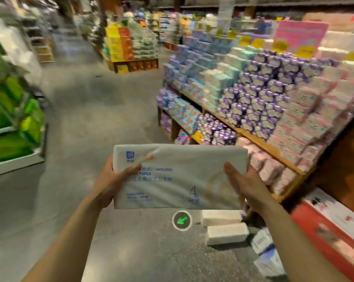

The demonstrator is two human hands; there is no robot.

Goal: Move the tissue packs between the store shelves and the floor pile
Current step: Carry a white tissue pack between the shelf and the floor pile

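At lower centre of the frame, a white tissue pack (179,176) was held flat in the air between both hands, above the grey floor (90,119). The left hand (111,182) was clamped on the pack's left end, thumb laid over the printed top. The right hand (243,184) was pressed against the right end, fingers wrapped on it. At lower right, two white packs (225,226) were seen lying on the floor, touching. At right, wooden shelves (259,139) were stacked with purple and pink packs.
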